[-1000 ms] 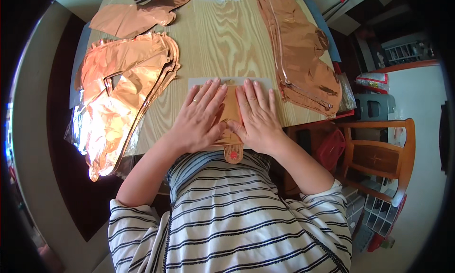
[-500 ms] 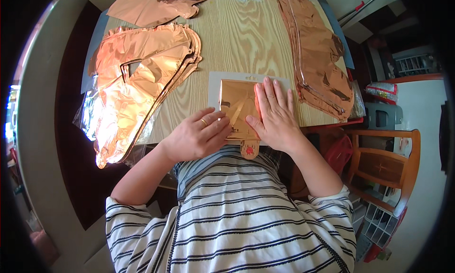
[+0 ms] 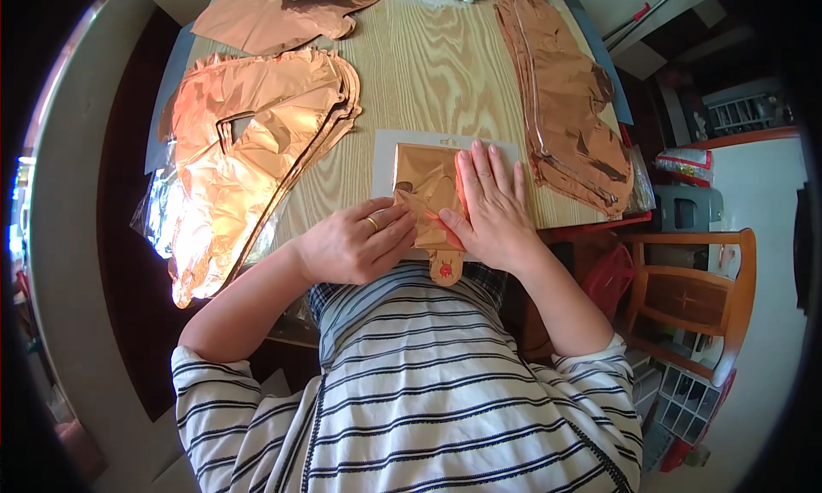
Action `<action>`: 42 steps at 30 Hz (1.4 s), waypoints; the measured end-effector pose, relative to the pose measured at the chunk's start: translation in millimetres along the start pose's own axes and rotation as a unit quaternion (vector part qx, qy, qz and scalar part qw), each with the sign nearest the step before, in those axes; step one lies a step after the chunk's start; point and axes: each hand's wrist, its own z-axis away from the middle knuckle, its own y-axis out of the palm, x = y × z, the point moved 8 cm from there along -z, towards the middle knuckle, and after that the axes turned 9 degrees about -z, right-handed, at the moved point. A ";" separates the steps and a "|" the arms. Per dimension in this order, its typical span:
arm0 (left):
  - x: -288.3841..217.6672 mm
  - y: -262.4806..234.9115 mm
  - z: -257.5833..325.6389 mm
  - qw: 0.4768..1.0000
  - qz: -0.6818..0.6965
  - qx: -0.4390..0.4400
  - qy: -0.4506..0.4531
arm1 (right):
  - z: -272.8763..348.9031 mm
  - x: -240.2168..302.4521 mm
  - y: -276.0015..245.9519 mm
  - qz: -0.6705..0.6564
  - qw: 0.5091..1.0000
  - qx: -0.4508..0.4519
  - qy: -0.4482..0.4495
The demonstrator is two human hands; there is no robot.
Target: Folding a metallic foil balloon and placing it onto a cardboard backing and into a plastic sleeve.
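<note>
A folded rose-gold foil balloon [image 3: 425,181] lies on a clear flat packet [image 3: 387,147] at the near edge of the wooden table [image 3: 428,65]. Its round valve tab [image 3: 444,270] hangs over the edge toward me. My right hand [image 3: 491,204] lies flat on the balloon's right half, fingers spread and pointing away. My left hand [image 3: 355,240], a ring on one finger, pinches the balloon's lower left edge and lifts a fold of foil.
A stack of flat rose-gold foil balloons [image 3: 240,151] covers the table's left side. Another pile [image 3: 569,108] runs along the right edge, and one more foil piece [image 3: 274,18] lies at the far left. A wooden chair [image 3: 685,296] stands to my right.
My left hand slid off the balloon, moved to its lower left edge and took hold of the foil. The right hand stayed pressed flat on the right half.
</note>
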 end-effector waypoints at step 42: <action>43.9 78.1 -19.3 0.961 0.066 0.158 -0.216 | -3.8 -4.5 1.2 -0.003 0.999 -0.033 0.023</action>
